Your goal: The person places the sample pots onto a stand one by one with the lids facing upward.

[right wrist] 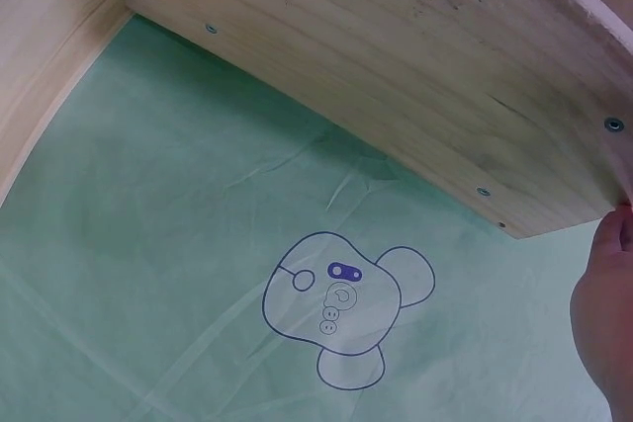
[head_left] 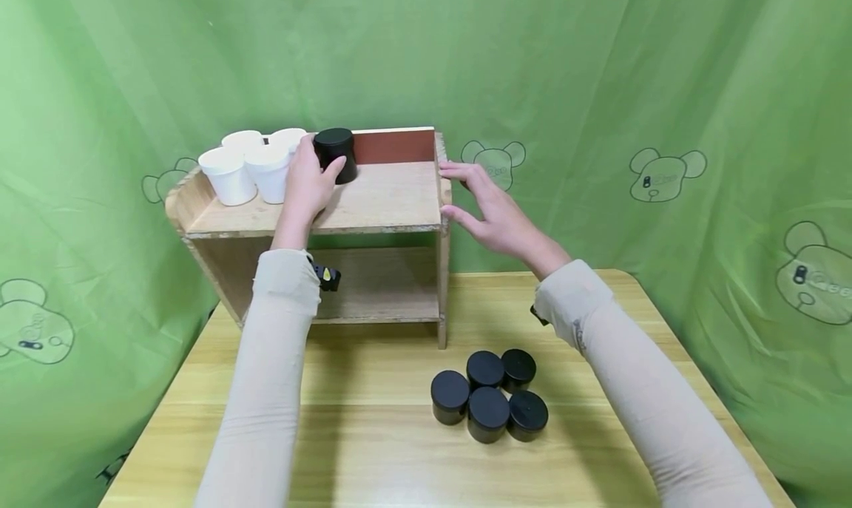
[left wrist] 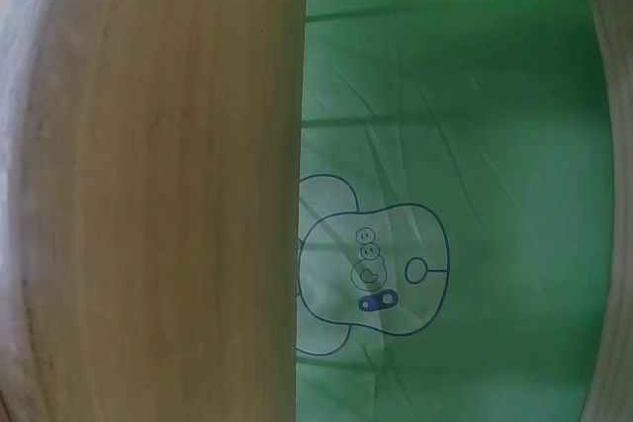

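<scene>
On the top board of a wooden shelf unit (head_left: 393,201), my left hand (head_left: 308,183) grips a black lidded jar (head_left: 345,149), thumb across its front. Several white tubs (head_left: 229,177) stand close together left of that hand. My right hand (head_left: 494,214) touches the unit's right side panel (head_left: 444,197), its fingers extended and thumb apart. In the right wrist view, part of this hand (right wrist: 601,318) shows at the edge beside the wooden panel (right wrist: 396,96). The left wrist view shows wood and the green cloth behind; the left hand is out of sight there.
Several black lidded jars (head_left: 488,412) stand grouped on the wooden table (head_left: 379,449), in front of the unit and right of it. A lower shelf board (head_left: 379,286) lies under the top one. Green cloth (head_left: 566,64) with bear-head drawings hangs around the table.
</scene>
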`<control>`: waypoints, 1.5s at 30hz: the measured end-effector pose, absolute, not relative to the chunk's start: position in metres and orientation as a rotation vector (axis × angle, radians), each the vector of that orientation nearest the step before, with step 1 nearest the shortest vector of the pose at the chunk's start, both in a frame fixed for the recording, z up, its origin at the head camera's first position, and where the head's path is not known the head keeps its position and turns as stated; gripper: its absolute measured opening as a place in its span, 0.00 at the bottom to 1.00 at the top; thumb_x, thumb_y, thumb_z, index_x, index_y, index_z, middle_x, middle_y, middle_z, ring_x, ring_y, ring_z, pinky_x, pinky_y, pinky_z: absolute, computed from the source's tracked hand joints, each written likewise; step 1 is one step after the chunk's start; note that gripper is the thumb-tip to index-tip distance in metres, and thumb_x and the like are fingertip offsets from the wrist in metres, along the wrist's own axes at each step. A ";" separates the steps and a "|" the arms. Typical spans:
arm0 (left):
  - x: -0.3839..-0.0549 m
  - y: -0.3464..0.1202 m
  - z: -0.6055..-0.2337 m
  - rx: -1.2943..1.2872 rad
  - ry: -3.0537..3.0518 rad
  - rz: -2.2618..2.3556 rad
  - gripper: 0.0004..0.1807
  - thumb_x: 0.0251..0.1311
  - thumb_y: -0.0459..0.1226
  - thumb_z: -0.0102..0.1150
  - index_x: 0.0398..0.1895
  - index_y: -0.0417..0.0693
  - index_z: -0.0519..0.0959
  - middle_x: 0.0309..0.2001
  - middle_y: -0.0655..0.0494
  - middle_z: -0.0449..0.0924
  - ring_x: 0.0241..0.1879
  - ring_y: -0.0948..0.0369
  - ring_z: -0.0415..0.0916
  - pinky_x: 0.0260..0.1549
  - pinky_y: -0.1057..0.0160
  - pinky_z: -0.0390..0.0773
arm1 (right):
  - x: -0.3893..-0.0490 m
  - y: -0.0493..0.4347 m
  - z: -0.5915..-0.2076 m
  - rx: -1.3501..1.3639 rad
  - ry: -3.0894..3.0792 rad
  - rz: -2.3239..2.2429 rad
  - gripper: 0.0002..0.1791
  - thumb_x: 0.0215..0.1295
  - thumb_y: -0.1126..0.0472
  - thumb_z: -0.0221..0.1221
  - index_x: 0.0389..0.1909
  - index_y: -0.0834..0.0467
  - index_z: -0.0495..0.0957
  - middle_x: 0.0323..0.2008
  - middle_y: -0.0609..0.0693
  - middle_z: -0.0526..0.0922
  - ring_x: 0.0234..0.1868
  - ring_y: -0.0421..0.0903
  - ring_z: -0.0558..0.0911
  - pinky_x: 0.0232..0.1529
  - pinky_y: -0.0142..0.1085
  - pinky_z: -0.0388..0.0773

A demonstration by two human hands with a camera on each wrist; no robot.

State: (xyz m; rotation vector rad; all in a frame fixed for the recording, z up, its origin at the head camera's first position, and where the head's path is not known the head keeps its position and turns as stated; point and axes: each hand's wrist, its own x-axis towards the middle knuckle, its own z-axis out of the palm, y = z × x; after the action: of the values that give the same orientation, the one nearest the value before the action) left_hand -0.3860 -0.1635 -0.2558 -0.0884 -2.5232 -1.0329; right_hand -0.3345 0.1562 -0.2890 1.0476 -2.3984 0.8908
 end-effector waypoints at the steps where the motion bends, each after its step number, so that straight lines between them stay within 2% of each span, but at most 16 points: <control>1: -0.386 -0.163 -0.256 -0.090 -2.529 -1.031 0.39 0.76 0.48 0.55 0.80 0.39 0.53 0.78 0.39 0.60 0.78 0.47 0.57 0.79 0.52 0.57 | -0.335 0.156 -0.289 1.046 -2.398 0.890 0.33 0.75 0.53 0.60 0.76 0.52 0.61 0.79 0.50 0.61 0.79 0.54 0.61 0.79 0.56 0.59; 8: -0.382 -0.165 -0.257 -0.106 -2.593 -1.019 0.45 0.77 0.49 0.52 0.84 0.41 0.41 0.83 0.40 0.46 0.82 0.47 0.46 0.82 0.52 0.49 | -0.336 0.156 -0.290 1.043 -2.396 0.890 0.32 0.76 0.53 0.60 0.76 0.52 0.61 0.79 0.49 0.61 0.79 0.54 0.62 0.79 0.56 0.59; 21: -0.358 -0.158 -0.263 -0.135 -2.517 -0.976 0.45 0.75 0.46 0.56 0.84 0.42 0.44 0.80 0.35 0.53 0.79 0.44 0.54 0.79 0.47 0.56 | -0.339 0.157 -0.291 1.035 -2.408 0.913 0.33 0.75 0.53 0.60 0.76 0.51 0.61 0.79 0.50 0.60 0.79 0.55 0.62 0.79 0.57 0.59; 28: -0.336 -0.152 -0.273 -0.262 -2.322 -0.964 0.39 0.74 0.43 0.58 0.81 0.40 0.56 0.72 0.36 0.67 0.71 0.44 0.67 0.74 0.47 0.66 | -0.341 0.158 -0.292 1.039 -2.399 0.916 0.33 0.75 0.53 0.60 0.76 0.51 0.61 0.78 0.50 0.61 0.79 0.55 0.62 0.79 0.56 0.59; 36: -0.311 -0.137 -0.301 -0.491 -2.073 -0.857 0.30 0.74 0.40 0.59 0.76 0.44 0.67 0.70 0.40 0.73 0.71 0.43 0.68 0.74 0.46 0.67 | -0.341 0.159 -0.292 1.039 -2.392 0.915 0.33 0.75 0.53 0.60 0.76 0.51 0.61 0.78 0.50 0.61 0.79 0.54 0.61 0.79 0.55 0.59; 40: -0.298 -0.130 -0.320 -0.653 -1.891 -0.828 0.26 0.71 0.36 0.60 0.71 0.45 0.73 0.65 0.42 0.77 0.65 0.44 0.73 0.70 0.50 0.71 | -0.341 0.158 -0.291 1.043 -2.389 0.914 0.32 0.75 0.53 0.60 0.76 0.52 0.62 0.78 0.50 0.61 0.79 0.54 0.62 0.79 0.54 0.59; 45: -0.286 -0.122 -0.349 -0.867 -1.725 -0.750 0.21 0.65 0.31 0.62 0.62 0.38 0.77 0.59 0.40 0.79 0.60 0.45 0.76 0.69 0.58 0.73 | -0.340 0.159 -0.291 1.041 -2.395 0.912 0.32 0.75 0.53 0.60 0.75 0.53 0.62 0.78 0.50 0.61 0.79 0.54 0.61 0.79 0.54 0.59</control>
State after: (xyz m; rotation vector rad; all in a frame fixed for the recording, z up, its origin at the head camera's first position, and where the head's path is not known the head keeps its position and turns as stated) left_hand -0.2858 -0.1220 -0.3491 -0.8672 -1.7248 -0.7503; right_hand -0.3401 0.1587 -0.2906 1.0415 -2.3946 0.9118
